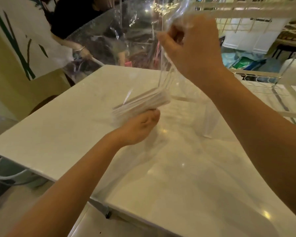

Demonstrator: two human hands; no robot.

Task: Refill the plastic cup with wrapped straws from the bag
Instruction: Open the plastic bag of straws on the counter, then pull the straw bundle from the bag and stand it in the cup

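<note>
Head view: the right hand (190, 47) is raised high, fingers clenched around the gathered top of a clear bag (167, 77), probably so its contents slide out. Below, the left hand (140, 127) grips a bundle of wrapped straws (142, 103) at the bag's lower end, above a white counter (58, 134). A clear plastic cup (210, 120) stands just right, apparently empty.

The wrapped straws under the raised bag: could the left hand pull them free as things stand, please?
Probably yes: the left hand already grips the wrapped straws, while the right hand holds the clear bag up.
</note>
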